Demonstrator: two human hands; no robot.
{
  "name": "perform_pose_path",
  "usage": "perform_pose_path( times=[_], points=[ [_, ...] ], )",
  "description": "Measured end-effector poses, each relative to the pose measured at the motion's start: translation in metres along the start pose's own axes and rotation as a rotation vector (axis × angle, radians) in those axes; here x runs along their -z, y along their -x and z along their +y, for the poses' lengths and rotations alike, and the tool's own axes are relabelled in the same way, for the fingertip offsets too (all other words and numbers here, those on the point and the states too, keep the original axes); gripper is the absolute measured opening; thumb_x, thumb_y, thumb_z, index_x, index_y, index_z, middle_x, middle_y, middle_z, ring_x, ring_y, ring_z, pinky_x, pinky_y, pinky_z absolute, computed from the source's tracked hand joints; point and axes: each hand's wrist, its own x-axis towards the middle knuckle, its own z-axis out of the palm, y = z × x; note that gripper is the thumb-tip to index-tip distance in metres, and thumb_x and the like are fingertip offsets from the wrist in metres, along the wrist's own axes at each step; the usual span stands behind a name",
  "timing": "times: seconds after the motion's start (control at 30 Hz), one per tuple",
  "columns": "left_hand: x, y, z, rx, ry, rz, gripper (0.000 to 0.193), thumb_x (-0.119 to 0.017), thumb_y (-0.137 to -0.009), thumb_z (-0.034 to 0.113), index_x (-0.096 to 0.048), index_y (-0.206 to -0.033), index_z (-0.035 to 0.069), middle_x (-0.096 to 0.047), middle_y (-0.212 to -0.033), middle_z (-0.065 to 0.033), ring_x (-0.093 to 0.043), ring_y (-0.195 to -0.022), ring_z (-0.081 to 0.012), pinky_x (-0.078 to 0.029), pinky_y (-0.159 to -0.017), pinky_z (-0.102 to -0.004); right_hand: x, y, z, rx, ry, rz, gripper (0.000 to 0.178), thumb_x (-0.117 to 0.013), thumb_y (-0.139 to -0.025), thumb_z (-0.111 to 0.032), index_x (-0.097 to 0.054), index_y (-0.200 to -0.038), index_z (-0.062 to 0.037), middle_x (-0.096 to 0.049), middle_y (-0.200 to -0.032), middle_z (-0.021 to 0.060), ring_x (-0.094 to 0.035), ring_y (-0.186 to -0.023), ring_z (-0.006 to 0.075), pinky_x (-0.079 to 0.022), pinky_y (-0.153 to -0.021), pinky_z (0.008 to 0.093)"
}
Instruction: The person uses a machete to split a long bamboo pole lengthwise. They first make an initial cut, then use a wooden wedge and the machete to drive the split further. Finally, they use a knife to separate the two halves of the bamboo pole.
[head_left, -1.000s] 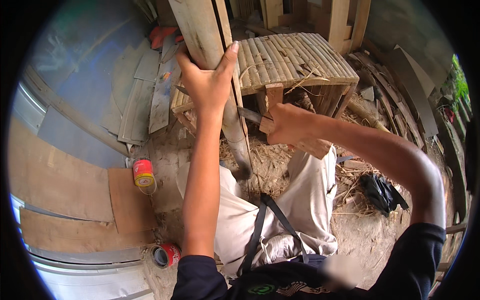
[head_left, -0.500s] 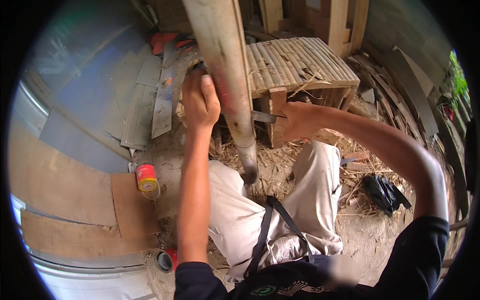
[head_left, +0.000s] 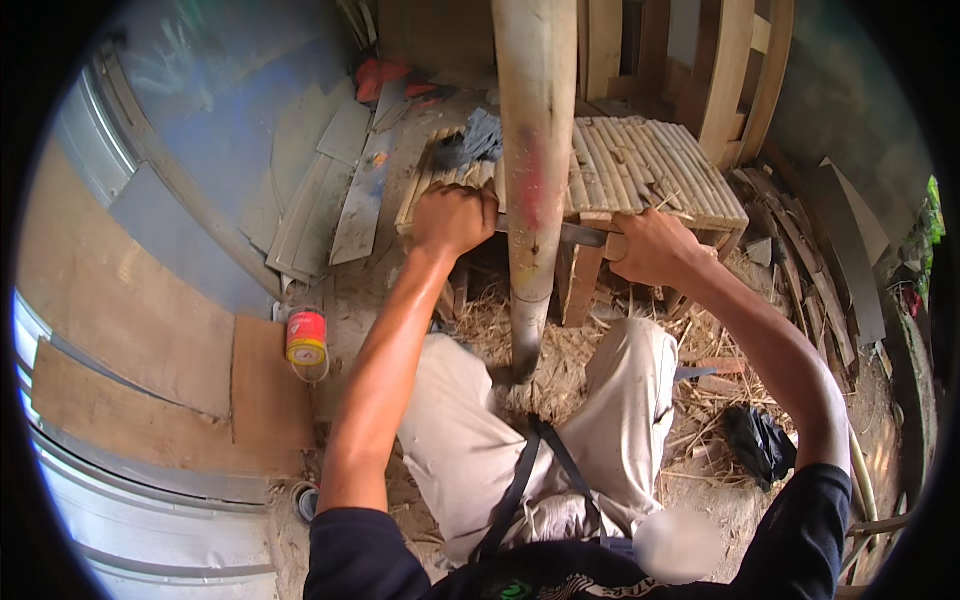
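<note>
A thick bamboo pole [head_left: 540, 215], pale with a reddish patch, slants up from between my knees over a bamboo-slat bench. Behind it runs a long flat knife blade [head_left: 583, 235], gripped at both ends like a drawknife; the pole hides its middle. My left hand [head_left: 455, 218] is closed in a fist round the blade's left end, left of the pole. On the other side, my right hand [head_left: 655, 248] is wrapped round its right end, fingers closed. Both handles are mostly hidden by my hands.
The bench [head_left: 650, 165] carries a grey cloth [head_left: 472, 138] at its left. Straw shavings [head_left: 560, 375] cover the ground. A red and yellow can [head_left: 306, 337] stands left, near wooden boards [head_left: 270, 380]. A black plastic bag [head_left: 760, 445] lies right, below scrap planks [head_left: 800, 260].
My left hand has gone from lying along the pole's left side, thumb raised, to a closed grip on the blade's end. The pole appears more upright, and the view has shifted.
</note>
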Motion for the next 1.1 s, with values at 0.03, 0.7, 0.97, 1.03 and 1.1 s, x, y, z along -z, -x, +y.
perform_pose_path(
  times=[0.03, 0.7, 0.97, 1.03, 1.1],
  points=[
    [0.007, -0.012, -0.002, -0.006, -0.031, -0.102, 0.051, -0.051, -0.091, 0.027, -0.061, -0.046, 0.006, -0.057, -0.047, -0.0167, -0.058, -0.041, -0.0321, -0.053, -0.068, -0.0446, 0.020, -0.004, 0.000, 0.033, 0.067, 0.034, 0.040, -0.065, -0.079, -0.029, -0.066, -0.107, -0.0012, -0.070, -0.094, 0.0252, -0.070, -0.092, 0.0400, -0.057, -0.084, 0.0463],
    [-0.008, -0.014, -0.015, 0.033, -0.036, 0.178, 0.044, -0.053, -0.092, 0.021, -0.059, -0.053, 0.000, -0.056, -0.052, -0.0208, -0.058, -0.052, -0.0409, -0.045, -0.053, -0.0522, 0.007, -0.018, 0.000, -0.020, 0.109, 0.066, 0.041, -0.067, -0.082, -0.033, -0.064, -0.111, -0.0040, -0.072, -0.093, 0.0178, -0.071, -0.090, 0.0343, -0.059, -0.081, 0.0437],
    [-0.031, 0.034, 0.037, 0.049, 0.198, 0.244, 0.044, -0.051, -0.093, 0.021, -0.060, -0.052, 0.005, -0.059, -0.054, -0.0150, -0.054, -0.049, -0.0281, -0.039, -0.072, -0.0418, -0.078, -0.014, -0.002, -0.150, -0.039, -0.082, 0.038, -0.064, -0.081, -0.029, -0.063, -0.110, -0.0054, -0.069, -0.080, 0.0231, -0.069, -0.082, 0.0412, -0.058, -0.074, 0.0502],
    [-0.061, 0.063, 0.038, 0.158, 0.096, 0.049, 0.044, -0.052, -0.093, 0.020, -0.060, -0.052, 0.006, -0.060, -0.054, -0.0138, -0.052, -0.048, -0.0257, -0.038, -0.069, -0.0403, -0.113, -0.023, 0.024, -0.060, -0.050, -0.013, 0.040, -0.064, -0.080, -0.026, -0.061, -0.113, -0.0031, -0.069, -0.084, 0.0248, -0.069, -0.085, 0.0431, -0.057, -0.075, 0.0521],
    [-0.079, 0.082, 0.034, 0.134, 0.107, -0.002, 0.046, -0.052, -0.093, 0.021, -0.060, -0.051, 0.006, -0.060, -0.053, -0.0140, -0.051, -0.045, -0.0273, -0.040, -0.070, -0.0399, -0.136, -0.026, 0.036, -0.089, -0.108, -0.003, 0.042, -0.064, -0.079, -0.027, -0.061, -0.114, -0.0034, -0.070, -0.087, 0.0252, -0.069, -0.087, 0.0424, -0.057, -0.079, 0.0509]
  ],
)
